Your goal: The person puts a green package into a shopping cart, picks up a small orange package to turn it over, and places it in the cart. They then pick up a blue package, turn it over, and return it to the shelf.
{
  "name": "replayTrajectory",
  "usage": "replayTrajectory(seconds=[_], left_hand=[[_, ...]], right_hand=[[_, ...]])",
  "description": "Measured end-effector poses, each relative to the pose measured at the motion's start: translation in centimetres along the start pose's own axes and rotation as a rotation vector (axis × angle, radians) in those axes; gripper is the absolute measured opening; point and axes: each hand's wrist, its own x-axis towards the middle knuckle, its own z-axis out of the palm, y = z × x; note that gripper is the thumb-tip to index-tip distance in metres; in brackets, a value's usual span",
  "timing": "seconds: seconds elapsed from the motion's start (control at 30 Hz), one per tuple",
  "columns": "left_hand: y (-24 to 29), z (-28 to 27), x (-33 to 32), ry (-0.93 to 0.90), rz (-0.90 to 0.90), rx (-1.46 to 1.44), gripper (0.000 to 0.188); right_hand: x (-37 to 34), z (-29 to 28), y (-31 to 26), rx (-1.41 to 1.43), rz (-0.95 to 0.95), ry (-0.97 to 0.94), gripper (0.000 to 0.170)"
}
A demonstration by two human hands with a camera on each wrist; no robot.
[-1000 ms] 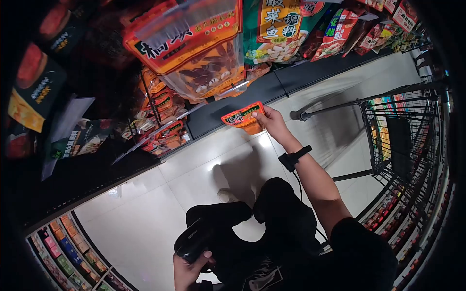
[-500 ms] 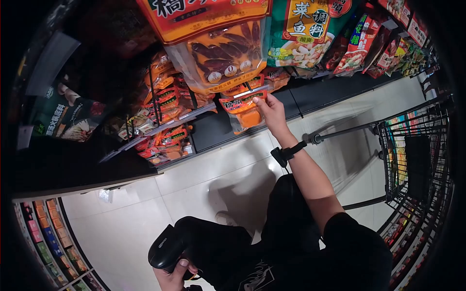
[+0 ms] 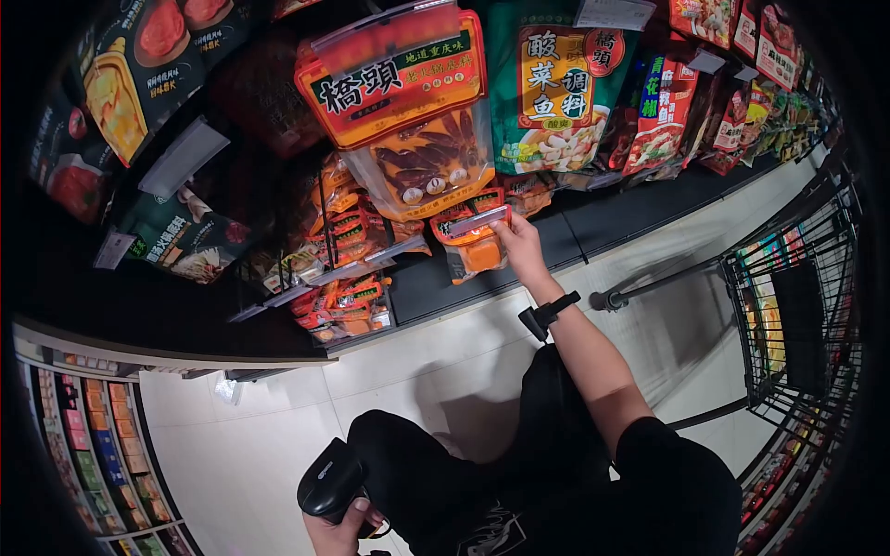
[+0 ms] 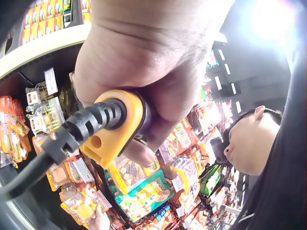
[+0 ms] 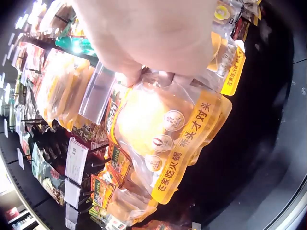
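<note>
Head view: pale floor tiles below the right grip; dark shelf ledge just beyond it, shopping cart to its right. The right grip pinches the orange packet at its upper corner; the packet lies to that grip's left. Left grip curled round a black scanner.

Left wrist view: a cable beside the left grip.

Right wrist view: packet below the right grip.

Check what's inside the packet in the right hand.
Through the clear lower part of the packet, an orange block shows. Anything behind its red header is covered, and the right hand hides one corner.
</note>
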Motion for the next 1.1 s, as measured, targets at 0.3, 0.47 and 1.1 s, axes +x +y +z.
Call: replayTrajectory(seconds=[0.3,0.47,1.1], left_hand=[[-0.9,-0.3,-0.4,-0.033,0.022,0.084,0.018],[3.0,2.3,-1.7,0.089,-0.094,0.189,0.016],[3.9,2.0,-0.6,0.087,-0.116,0.220,0.024]], right_hand=[[0.5,0.4,0.6,-0.010,0.016,0.034,0.023],[0.4,0.4,0.4,-0.056,0.001,0.069,0.023],[-0.8,2.1,-0.4,-0.795,-0.255,0.395,0.032]])
